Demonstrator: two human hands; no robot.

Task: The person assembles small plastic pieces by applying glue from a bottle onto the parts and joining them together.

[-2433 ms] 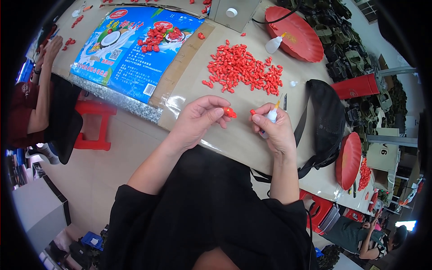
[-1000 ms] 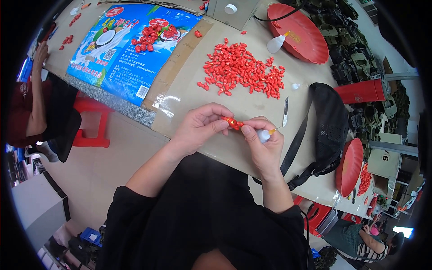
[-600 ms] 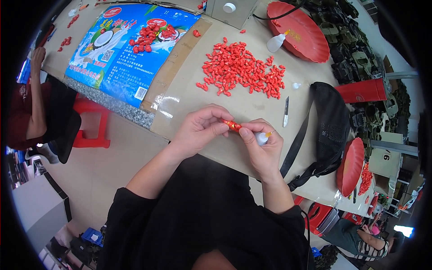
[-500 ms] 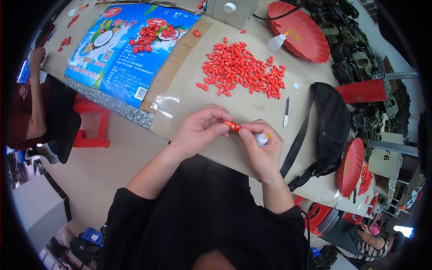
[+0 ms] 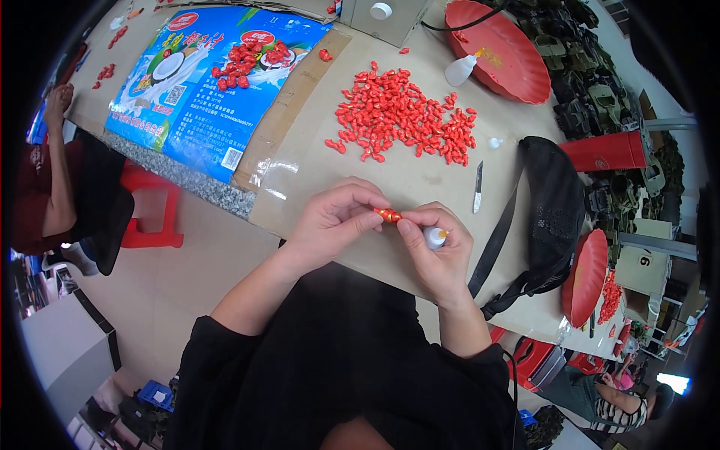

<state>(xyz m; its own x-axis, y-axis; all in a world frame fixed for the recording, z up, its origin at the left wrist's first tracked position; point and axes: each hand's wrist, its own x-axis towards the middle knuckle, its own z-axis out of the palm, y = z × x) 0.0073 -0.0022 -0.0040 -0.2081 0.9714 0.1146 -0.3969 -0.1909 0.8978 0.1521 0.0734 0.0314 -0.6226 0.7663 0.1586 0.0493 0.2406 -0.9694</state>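
Watching from afar, I saw both hands meet at mid-frame above the near edge of the bench [image 5: 450,193]. The left hand [image 5: 337,223] had its fingers closed in a fingertip pinch on one end of a small red-and-gold piece [image 5: 388,215]; the right hand [image 5: 441,247] pinched the other end between thumb and forefinger, probably to steady it from both sides. I noticed a squeeze bottle [image 5: 434,238] gripped in the right hand as well, presumably tucked there so thumb and forefinger stayed usable. The heap of red pieces [image 5: 405,112] lay at upper centre, I judged for easy reach. Right of it rested a knife [image 5: 478,187], apart from both hands, and another white bottle [image 5: 459,73] tilted toward a red dish [image 5: 517,82] at upper right, perhaps keeping its nozzle raised.
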